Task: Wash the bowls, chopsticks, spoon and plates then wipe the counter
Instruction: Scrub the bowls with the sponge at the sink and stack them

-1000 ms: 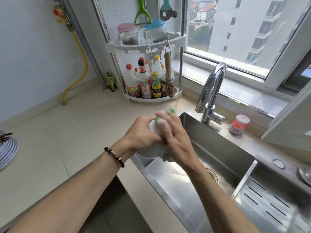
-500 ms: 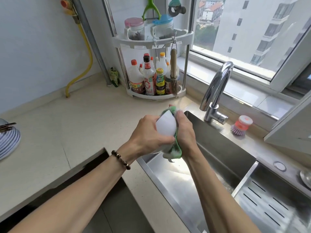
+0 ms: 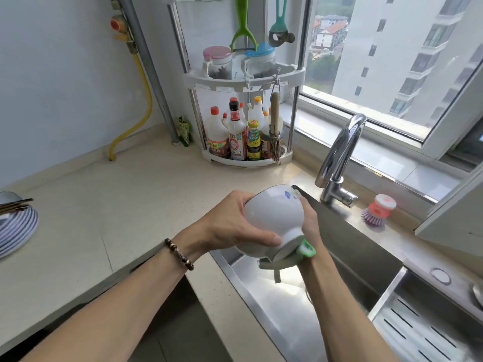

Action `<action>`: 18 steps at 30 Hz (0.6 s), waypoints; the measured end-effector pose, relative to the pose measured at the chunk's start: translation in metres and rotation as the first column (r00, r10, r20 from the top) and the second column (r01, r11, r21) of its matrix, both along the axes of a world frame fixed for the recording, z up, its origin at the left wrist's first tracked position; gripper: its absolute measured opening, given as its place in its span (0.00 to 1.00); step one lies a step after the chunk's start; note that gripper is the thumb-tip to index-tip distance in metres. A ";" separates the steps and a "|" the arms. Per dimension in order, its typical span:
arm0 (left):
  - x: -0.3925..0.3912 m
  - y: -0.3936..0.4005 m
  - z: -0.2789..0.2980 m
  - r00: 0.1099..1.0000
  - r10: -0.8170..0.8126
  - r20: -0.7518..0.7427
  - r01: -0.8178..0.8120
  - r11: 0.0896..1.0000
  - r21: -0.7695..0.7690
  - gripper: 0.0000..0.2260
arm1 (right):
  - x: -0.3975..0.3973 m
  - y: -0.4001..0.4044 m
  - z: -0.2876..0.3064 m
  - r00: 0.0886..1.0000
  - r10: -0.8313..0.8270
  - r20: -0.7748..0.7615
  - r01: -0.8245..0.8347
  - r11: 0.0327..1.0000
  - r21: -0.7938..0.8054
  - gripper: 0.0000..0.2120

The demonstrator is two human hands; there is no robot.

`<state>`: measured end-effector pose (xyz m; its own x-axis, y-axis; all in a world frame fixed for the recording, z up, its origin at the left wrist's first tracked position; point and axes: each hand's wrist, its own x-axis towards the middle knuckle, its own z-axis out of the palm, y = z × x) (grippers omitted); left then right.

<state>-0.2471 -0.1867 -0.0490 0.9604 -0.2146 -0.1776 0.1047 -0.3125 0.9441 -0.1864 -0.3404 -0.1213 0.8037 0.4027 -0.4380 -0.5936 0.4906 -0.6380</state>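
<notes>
In the head view, the left hand [image 3: 230, 226] grips a white bowl [image 3: 271, 218] over the near left corner of the steel sink [image 3: 347, 246]. Its fingers curl over the bowl's far side and its thumb presses near the foot, so the bowl lies tipped on its side with the foot ring toward the camera and a small blue mark near the rim. The right hand [image 3: 309, 223] sits behind and under the bowl, mostly hidden by it; it seems to be holding a green and white cloth [image 3: 304, 249] against the bowl's foot, with a loose end of the cloth hanging below, though its fingers cannot be made out. Both hands are close together, meeting at the bowl. A beaded bracelet [image 3: 179, 254] circles the left wrist.

On the pale desk [image 3: 117, 205], well apart at the left edge of the frame, stands a stack of blue-striped plates [image 3: 15, 231] with dark chopsticks [image 3: 15, 203] laid across the top (only partly in frame). In the far corner a white rack [image 3: 245, 79] holds sauce bottles [image 3: 235, 134] below and lidded jars above. The chrome faucet [image 3: 339, 158] arches behind the sink, and a pink and purple dish brush [image 3: 379, 210] stands just to its right. A slotted drain tray [image 3: 423, 333] fills the sink's right part.
</notes>
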 end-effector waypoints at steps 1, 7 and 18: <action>0.002 0.003 0.003 0.998 -0.030 -0.063 0.029 0.999 -0.016 0.23 | 0.003 -0.002 0.001 0.999 -0.027 0.043 0.029 0.998 -0.055 0.24; 0.013 0.000 0.007 0.993 0.013 -0.120 -0.001 0.995 0.099 0.12 | 0.012 -0.002 0.020 0.881 0.046 0.471 0.170 0.898 -0.406 0.18; 0.015 -0.027 -0.011 0.980 0.151 0.127 -0.178 0.956 0.232 0.11 | -0.001 0.003 0.005 0.915 -0.085 0.394 0.129 0.988 -0.085 0.12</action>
<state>-0.2321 -0.2136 -0.0601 0.9950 -0.0158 -0.0987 0.0762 -0.5191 0.8513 -0.1878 -0.3376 -0.1166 0.9547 0.2729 -0.1183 -0.2360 0.4532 -0.8596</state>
